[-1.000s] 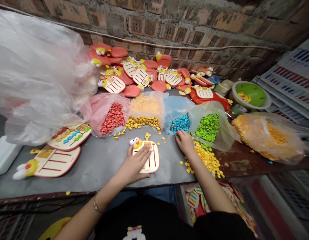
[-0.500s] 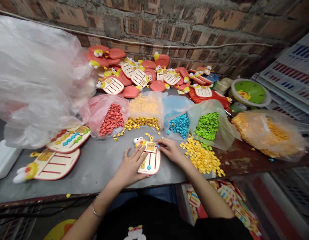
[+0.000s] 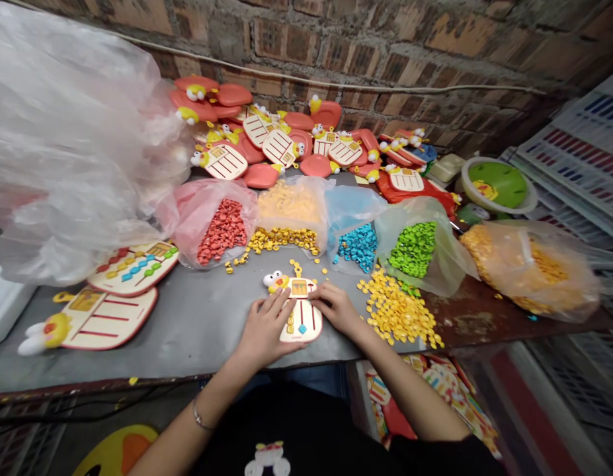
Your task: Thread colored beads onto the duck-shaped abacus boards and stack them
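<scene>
Head view, and the left hand (image 3: 262, 330) lies flat, unclenched, across the toy board (image 3: 313, 317) on the table (image 3: 202, 324); right hand (image 3: 340, 311) at its slots, grip impossible to tell, seemingly fitting beads, calling for careful fingertip alignment

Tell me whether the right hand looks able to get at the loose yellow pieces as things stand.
Likely yes: the loose yellow pieces lie mostly uncovered close beside the right hand, with nothing visible between, though its fingers are at the board.
</scene>
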`<control>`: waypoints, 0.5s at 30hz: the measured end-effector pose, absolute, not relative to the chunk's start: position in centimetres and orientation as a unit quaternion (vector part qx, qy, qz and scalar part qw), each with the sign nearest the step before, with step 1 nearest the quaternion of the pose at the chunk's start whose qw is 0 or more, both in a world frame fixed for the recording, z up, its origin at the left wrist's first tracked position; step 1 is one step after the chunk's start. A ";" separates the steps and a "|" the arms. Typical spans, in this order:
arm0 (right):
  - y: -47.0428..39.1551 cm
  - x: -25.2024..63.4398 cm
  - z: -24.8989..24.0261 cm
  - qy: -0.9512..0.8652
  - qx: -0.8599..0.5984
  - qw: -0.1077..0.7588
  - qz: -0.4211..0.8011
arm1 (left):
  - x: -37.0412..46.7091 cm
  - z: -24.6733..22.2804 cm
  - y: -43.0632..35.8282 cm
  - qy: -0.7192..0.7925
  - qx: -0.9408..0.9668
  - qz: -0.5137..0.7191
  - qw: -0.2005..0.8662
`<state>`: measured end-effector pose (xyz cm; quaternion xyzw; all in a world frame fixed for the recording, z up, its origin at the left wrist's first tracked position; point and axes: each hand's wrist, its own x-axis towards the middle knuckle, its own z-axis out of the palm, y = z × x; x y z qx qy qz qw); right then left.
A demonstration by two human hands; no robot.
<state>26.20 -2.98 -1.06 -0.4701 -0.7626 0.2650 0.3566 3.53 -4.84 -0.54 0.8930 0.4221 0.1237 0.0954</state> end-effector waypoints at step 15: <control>-0.6 31.0 0.4 -0.657 -0.574 0.401 0.280 | 3.3 -0.4 -4.3 0.417 0.892 0.128 0.121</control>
